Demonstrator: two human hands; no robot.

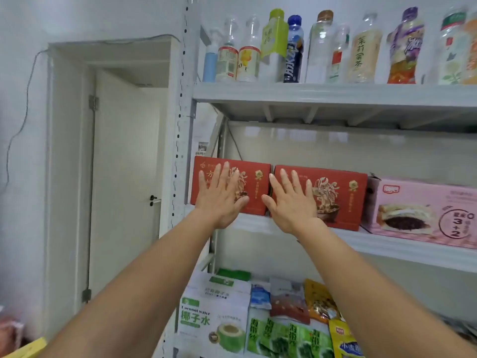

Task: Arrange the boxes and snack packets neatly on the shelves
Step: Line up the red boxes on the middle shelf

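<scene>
The left hand (222,200) lies flat, fingers straight and slightly spread, on the front face of the left red box (258,187); the right hand (289,202) lies the same way on the right red box (343,197). Neither hand curls round anything; both only press. The two red boxes stand upright, side by side and nearly touching, at the left end of the middle shelf (387,250), their fronts close to its front edge. Just beside them to the right stands a pink box (418,210), also facing front. This row appears close to finished: squaring the fronts looks like the only step left here. Below, a coconut water box (214,313) and the snack packets (291,329) lean and overlap loosely, so that level probably needs sorting. The top shelf (335,94) carries a row of upright bottles (294,50). The rack is white metal; left of it are a white door (124,177) and a loose cable (20,120) on the wall.
</scene>
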